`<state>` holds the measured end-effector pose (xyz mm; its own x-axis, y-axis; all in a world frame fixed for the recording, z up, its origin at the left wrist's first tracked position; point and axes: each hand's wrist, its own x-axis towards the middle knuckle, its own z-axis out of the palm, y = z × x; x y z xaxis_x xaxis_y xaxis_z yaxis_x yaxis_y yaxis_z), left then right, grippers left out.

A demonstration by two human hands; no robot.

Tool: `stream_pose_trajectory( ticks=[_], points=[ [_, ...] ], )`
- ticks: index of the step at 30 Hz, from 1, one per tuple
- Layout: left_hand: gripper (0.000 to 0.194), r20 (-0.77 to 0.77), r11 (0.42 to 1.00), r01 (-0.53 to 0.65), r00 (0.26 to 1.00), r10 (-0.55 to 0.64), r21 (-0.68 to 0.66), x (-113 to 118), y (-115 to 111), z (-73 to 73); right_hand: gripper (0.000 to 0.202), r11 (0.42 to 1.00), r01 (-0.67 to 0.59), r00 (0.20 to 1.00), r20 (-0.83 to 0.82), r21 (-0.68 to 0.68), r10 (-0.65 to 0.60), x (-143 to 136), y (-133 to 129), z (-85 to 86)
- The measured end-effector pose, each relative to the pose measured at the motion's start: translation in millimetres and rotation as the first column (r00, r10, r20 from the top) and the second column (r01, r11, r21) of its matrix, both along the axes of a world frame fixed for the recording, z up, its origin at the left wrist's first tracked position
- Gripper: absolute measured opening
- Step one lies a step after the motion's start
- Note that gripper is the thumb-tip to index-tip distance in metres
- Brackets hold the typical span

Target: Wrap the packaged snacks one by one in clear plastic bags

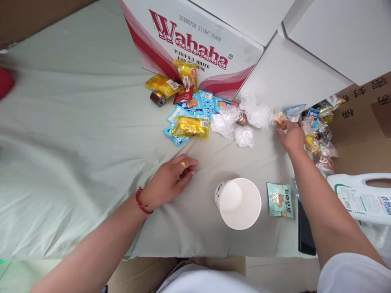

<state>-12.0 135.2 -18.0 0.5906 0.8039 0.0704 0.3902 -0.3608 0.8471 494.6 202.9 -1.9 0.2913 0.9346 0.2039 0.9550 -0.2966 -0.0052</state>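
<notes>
My left hand [169, 179], with a ring and a red cord at the wrist, rests on the green cloth [91, 162], fingers loosely curled and nothing visible in them. At the right my right hand [291, 136] pinches a small clear-wrapped orange-brown snack [279, 120] beside the heap of packets. Between my arms stands an open white paper cup [240, 203]. A mint-green packet [280, 199] lies to its right. Yellow packets [191, 127], blue packets [191, 103] and crumpled clear wrappers [224, 122] form a row further back.
Behind the row stands a Wahaha box [195, 40] with white boxes [299, 73] to its right. A mixed pile of wrapped snacks [320, 138] borders a cardboard box [360, 130]. Near my right forearm are a white detergent bottle [360, 195] and a black phone [306, 228].
</notes>
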Motion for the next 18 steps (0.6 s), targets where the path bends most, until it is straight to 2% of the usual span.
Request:
stream_pose_trajectory(
  ticks=[2,4,7,9,11,13,15,17,18],
  points=[
    [0.027,-0.003,1.0,0.006,1.0,-0.006,0.007,0.3,-0.2,-0.3,0.052,1.0,0.001,1.0,-0.024,0.031,0.0,9.0,-5.6,-1.0],
    [0.027,-0.005,1.0,0.008,1.0,-0.008,0.01,0.5,0.0,-0.4,0.064,0.999,-0.008,0.999,-0.046,0.042,0.01,14.8,-2.7,0.1],
    [0.027,-0.011,1.0,0.003,1.0,-0.003,0.004,0.7,0.8,-0.2,0.078,0.999,0.025,0.994,-0.107,-0.035,-0.029,13.0,13.6,1.1],
    [0.027,-0.011,1.0,0.003,1.0,-0.003,0.003,0.7,1.5,-0.2,0.069,0.994,0.082,0.989,-0.114,-0.073,-0.09,4.8,21.8,0.3],
    [0.027,-0.003,1.0,0.008,1.0,-0.008,0.011,0.5,1.8,-0.6,0.058,0.991,0.126,0.988,-0.08,-0.046,-0.13,-6.6,18.7,-1.5],
    [0.027,0.006,1.0,0.011,1.0,-0.011,0.018,0.3,1.6,-1.3,0.053,0.992,0.123,0.991,-0.049,0.016,-0.123,-17.7,1.5,-3.1],
    [0.027,0.008,1.0,0.011,1.0,-0.011,0.015,0.1,1.1,-1.8,0.054,0.995,0.067,0.997,-0.051,0.07,-0.064,-24.1,-25.8,-2.1],
    [0.027,0.003,1.0,0.006,1.0,-0.006,0.004,0.0,0.6,-1.6,0.055,0.989,0.061,0.996,-0.077,0.131,-0.051,-21.3,-54.4,4.2],
    [0.027,-0.002,1.0,0.004,1.0,-0.004,-0.003,0.1,0.5,-1.2,0.056,0.98,0.095,0.993,-0.09,0.174,-0.081,-15.3,-66.0,9.8]
  ],
)
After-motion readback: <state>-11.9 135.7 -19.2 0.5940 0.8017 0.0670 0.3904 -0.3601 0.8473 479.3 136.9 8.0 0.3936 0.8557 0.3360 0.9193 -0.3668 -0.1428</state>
